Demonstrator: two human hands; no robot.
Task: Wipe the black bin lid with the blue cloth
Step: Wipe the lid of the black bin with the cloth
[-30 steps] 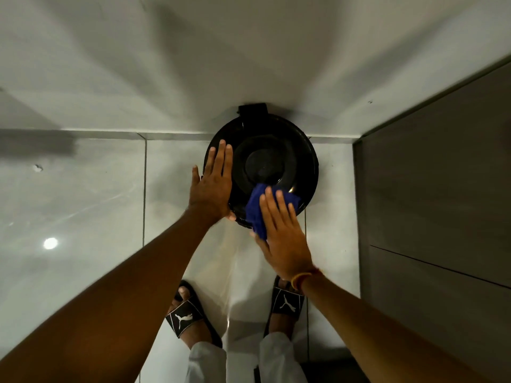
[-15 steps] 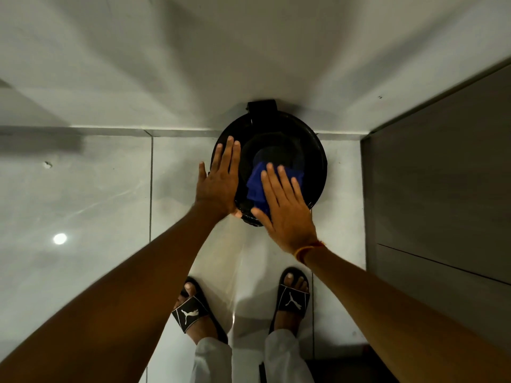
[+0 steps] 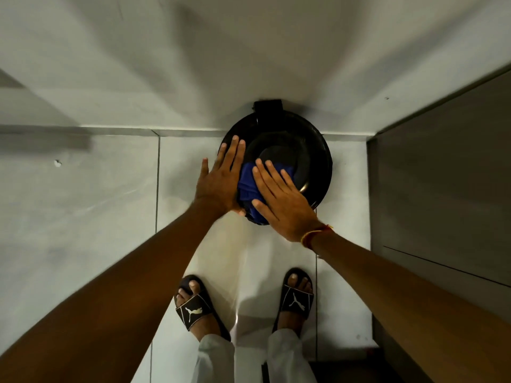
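A round black bin lid [image 3: 309, 150] with a raised centre and a hinge tab at its far edge sits on a bin against the white wall. A crumpled blue cloth [image 3: 246, 186] lies on the lid's near-left part. My right hand [image 3: 282, 200] presses flat on the cloth, fingers spread and pointing up-left; the cloth's right part is hidden under it. My left hand [image 3: 221, 181] rests flat on the lid's left rim, fingers straight, its edge touching the cloth.
Glossy white floor tiles [image 3: 110, 217] spread to the left and below. A dark wooden cabinet [image 3: 442, 203] stands close on the right. My feet in black slides [image 3: 193, 308] are below the bin. The white wall [image 3: 249, 51] rises behind the bin.
My right hand slid the cloth from the lid's near edge up onto its centre, then back down-left toward my left hand. The left hand stayed on the left rim.
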